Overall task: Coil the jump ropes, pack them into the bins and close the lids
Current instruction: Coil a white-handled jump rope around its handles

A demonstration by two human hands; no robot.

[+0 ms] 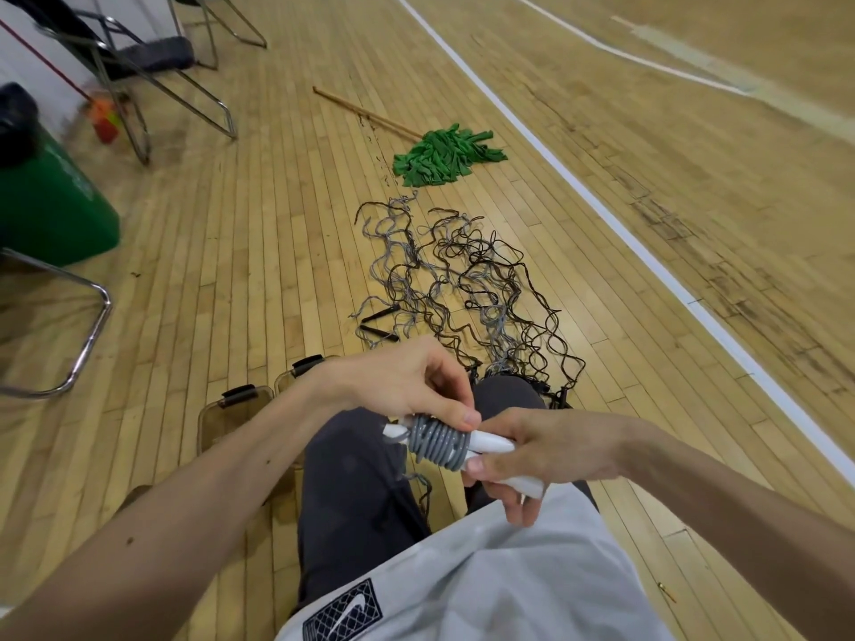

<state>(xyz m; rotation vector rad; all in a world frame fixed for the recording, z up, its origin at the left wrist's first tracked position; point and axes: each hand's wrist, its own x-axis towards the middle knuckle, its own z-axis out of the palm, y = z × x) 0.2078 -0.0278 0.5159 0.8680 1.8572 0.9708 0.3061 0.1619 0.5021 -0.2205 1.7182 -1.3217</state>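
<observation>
A grey jump rope is wound in tight coils around its white handles, held over my lap. My left hand pinches the coil from above with thumb and fingers. My right hand grips the white handles at their right end. A tangled pile of grey and black jump ropes with black handles lies on the wooden floor ahead of my knee. Two clear bins with black latches stand on the floor to my left, partly hidden by my left forearm.
A green mop with a wooden stick lies beyond the rope pile. Folding metal chairs stand at the back left, a green bin at the left edge. A white court line runs diagonally on the right.
</observation>
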